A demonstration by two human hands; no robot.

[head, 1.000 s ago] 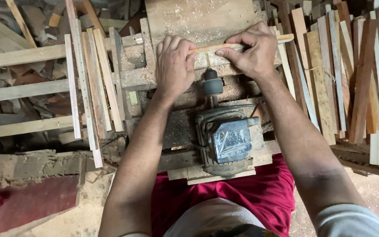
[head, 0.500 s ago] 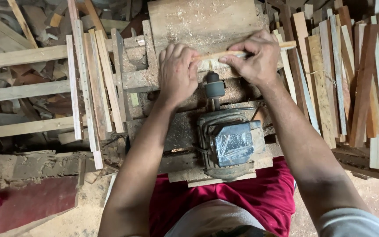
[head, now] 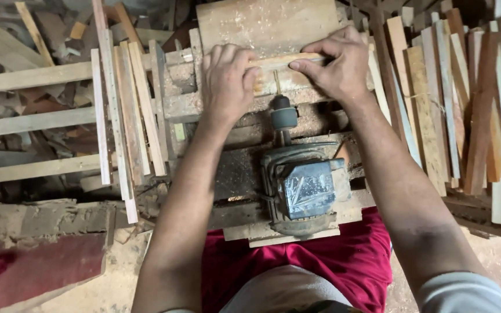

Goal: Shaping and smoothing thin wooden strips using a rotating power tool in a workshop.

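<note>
My left hand (head: 227,78) and my right hand (head: 337,64) both grip a thin wooden strip (head: 285,59) laid crosswise on a dusty wooden board (head: 268,23). The strip sits against the tip of a drill bit held in a dark chuck (head: 283,116). The chuck is mounted on the shaft of a grey electric motor (head: 302,188) fixed to a wooden base in front of me. My left hand covers the strip's left end; my right fingers pinch its right part.
A bundle of wooden slats (head: 126,110) lies to the left across long rails (head: 30,78). Many upright slats (head: 465,104) stand stacked at the right. Sawdust covers the floor (head: 494,261). A red board (head: 42,266) lies at lower left.
Both hands have slid the strip to the left along the board. Its right end, which stuck out past my right hand, is now under my fingers.
</note>
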